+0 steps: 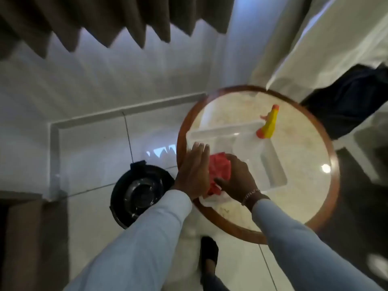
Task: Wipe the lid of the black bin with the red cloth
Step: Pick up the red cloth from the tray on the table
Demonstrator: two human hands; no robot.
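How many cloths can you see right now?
1. The red cloth sits bunched in the clear tray on the round table, between the left hand and right hand, which grips it. More could be hidden under the hands.

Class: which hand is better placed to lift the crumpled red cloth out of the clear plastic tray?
Right hand: its fingers already curl over the crumpled red cloth; the left hand lies flat beside it.

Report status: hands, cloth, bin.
Right hand gripping red cloth in clear tray; left hand open beside. Black bin on floor, untouched.
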